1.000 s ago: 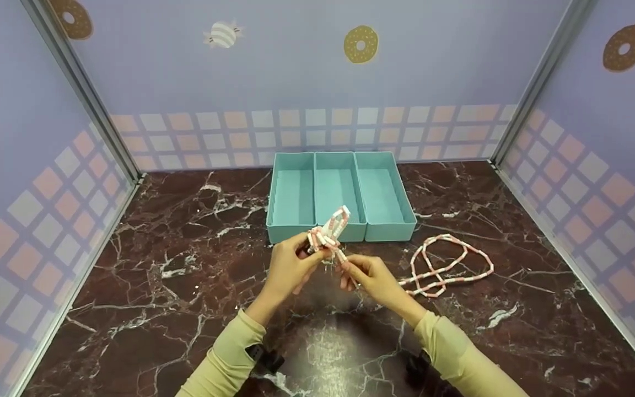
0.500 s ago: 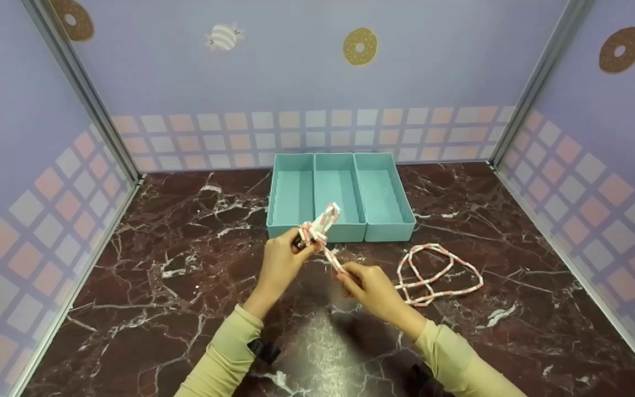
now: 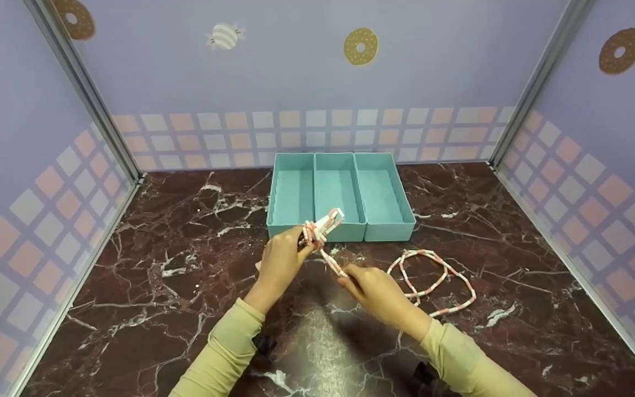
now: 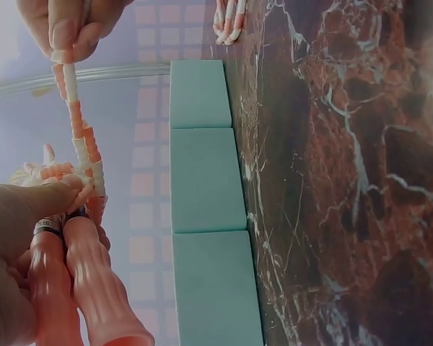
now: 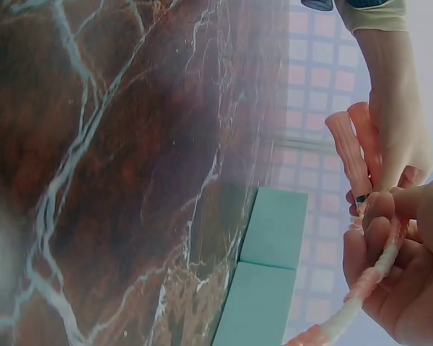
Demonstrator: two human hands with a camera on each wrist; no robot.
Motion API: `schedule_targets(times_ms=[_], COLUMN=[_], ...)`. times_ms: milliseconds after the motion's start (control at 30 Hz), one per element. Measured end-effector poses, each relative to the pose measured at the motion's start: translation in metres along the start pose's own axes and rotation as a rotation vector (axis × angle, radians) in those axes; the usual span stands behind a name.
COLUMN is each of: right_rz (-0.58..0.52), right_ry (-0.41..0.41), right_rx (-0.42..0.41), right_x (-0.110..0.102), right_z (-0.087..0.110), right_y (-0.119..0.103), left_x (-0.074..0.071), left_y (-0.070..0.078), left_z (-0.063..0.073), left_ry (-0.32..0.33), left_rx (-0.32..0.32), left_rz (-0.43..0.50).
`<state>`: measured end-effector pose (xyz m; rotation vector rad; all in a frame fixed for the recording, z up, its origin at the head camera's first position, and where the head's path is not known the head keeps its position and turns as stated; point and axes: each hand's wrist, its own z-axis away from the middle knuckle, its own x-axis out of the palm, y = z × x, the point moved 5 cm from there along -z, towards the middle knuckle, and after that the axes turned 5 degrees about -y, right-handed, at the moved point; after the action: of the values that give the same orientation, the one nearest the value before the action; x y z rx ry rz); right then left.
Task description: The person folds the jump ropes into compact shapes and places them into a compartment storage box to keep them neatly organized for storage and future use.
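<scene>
A pink-and-white beaded jump rope [image 3: 326,225] is bunched and wound at my left hand [image 3: 280,262], with a folded loop sticking up past the fingers. That hand grips the bunch together with two pink handles [image 4: 105,288], which lie side by side in the left wrist view. My right hand [image 3: 375,289] pinches a doubled stretch of the rope, drawn out down and right from the bunch. In the right wrist view, a beaded strand [image 5: 353,303] trails from the right fingers. The rest of the rope lies in loops on the table, beyond the right hand.
A teal box [image 3: 390,232] with three long compartments stands behind the hands, near the back wall. The dark marbled table [image 3: 174,320] is closed in by patterned walls [image 3: 295,71] at the back and sides.
The right hand has moved slightly away from the left, stretching the doubled strand between them. The rope's loops on the table have slid left and toward me. The left hand has shifted slightly left.
</scene>
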<state>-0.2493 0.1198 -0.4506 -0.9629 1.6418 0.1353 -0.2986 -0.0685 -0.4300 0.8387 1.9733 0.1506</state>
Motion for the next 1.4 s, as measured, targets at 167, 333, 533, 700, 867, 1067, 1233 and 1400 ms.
schedule_targets(times_ms=[167,333,533,700,867,1067,1233,1400], right_rz=[0.059,0.236,0.392,0.447,0.479,0.496,0.458,0.475], right_ry=[0.002,0.013,0.077,0.128,0.136,0.085,0.032,-0.017], right_rx=[-0.001,-0.015,0.012,0.016,-0.025,-0.08,-0.134,-0.186], right_x=[-0.006,-0.01,-0.012,-0.011,-0.01,-0.013,-0.024,-0.037], right_z=[0.002,0.005,0.003,0.002,0.002,0.001,-0.001,-0.005], right_y=[-0.001,-0.006,-0.009,-0.008,-0.009,-0.012,-0.018,-0.025], left_x=[0.002,0.005,0.006,0.004,0.004,0.008,0.015,0.023], left_y=[0.0,0.001,0.001,0.002,0.002,0.004,0.01,0.013], left_z=[-0.001,0.0,-0.003,-0.005,-0.005,-0.004,0.001,0.009], left_ry=[-0.005,-0.017,-0.02,-0.016,-0.01,-0.019,-0.052,-0.099], left_rx=[0.044,0.079,0.067,0.065,0.072,0.127,0.22,0.299], left_rz=[-0.119,-0.192,-0.253,-0.281,-0.278,-0.334,-0.386,-0.452])
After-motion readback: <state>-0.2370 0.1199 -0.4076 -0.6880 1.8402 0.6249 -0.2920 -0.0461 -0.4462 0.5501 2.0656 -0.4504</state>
